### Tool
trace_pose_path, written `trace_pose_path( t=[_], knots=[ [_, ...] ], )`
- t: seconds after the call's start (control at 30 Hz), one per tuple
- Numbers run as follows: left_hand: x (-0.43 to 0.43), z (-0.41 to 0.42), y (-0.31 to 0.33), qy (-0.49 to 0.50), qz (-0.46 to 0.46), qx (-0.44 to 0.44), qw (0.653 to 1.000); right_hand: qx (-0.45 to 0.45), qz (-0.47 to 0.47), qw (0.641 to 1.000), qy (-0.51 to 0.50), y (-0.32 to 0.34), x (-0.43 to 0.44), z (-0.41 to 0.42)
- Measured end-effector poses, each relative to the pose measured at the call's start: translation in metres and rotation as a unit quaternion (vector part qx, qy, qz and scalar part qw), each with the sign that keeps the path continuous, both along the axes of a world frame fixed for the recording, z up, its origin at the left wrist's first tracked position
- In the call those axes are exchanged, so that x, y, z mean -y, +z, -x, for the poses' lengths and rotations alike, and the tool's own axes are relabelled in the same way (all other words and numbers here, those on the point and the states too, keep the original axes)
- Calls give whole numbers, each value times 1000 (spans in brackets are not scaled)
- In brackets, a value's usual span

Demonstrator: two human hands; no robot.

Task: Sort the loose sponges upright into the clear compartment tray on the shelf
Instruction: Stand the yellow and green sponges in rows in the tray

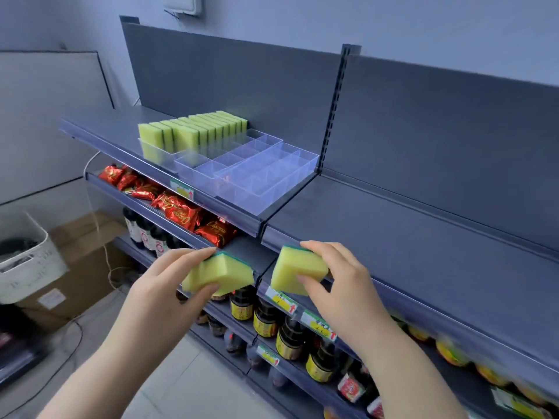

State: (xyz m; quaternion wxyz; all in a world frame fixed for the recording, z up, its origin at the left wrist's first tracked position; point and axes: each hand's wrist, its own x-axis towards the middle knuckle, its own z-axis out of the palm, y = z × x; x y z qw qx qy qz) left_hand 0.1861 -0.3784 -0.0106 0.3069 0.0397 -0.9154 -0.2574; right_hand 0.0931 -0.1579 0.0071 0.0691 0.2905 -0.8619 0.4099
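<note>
**Two sponges in hand below the sponge shelf**

While grey metal shelving runs across a pale blue-walled room, I see a white bin and a cardboard box on the floor at far left. My left hand is closed around a yellow sponge with a green scouring face, thumb under it and fingers over the top. Just to its right, apart from it, my right hand pinches a second sponge between thumb and fingers. Both sponges hang in the air in front of the lower shelf edges, well below the top shelf.

On that shelf's left section sit clear compartment trays. The leftmost tray holds a row of sponges standing upright, side by side; the compartments to the right show nothing in them. Beneath are red foil packets, and lower still, dark bottles with yellow labels.
</note>
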Motion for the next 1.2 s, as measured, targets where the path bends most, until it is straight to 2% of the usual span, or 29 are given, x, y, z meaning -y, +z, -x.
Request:
trace_pose_path(
  t=[0.33, 0.6, 0.87, 1.07, 1.2],
  knots=[
    [84, 5, -11, 36, -28, -2, 999, 33, 36, 998, 26, -11, 103, 22],
    [178, 76, 8, 39, 12, -38, 998, 20, 113, 993, 28, -1, 201, 102],
    [275, 147, 36, 90, 16, -55, 994, -3, 163, 986, 23, 30, 294, 199],
    [312, 192, 36, 87, -39, -95, 991, -4, 189, 982, -6, 37, 332, 238],
    [328, 226, 37, 69, -158, -116, 978, 11, 195, 980, -27, 34, 344, 251]
  ],
)
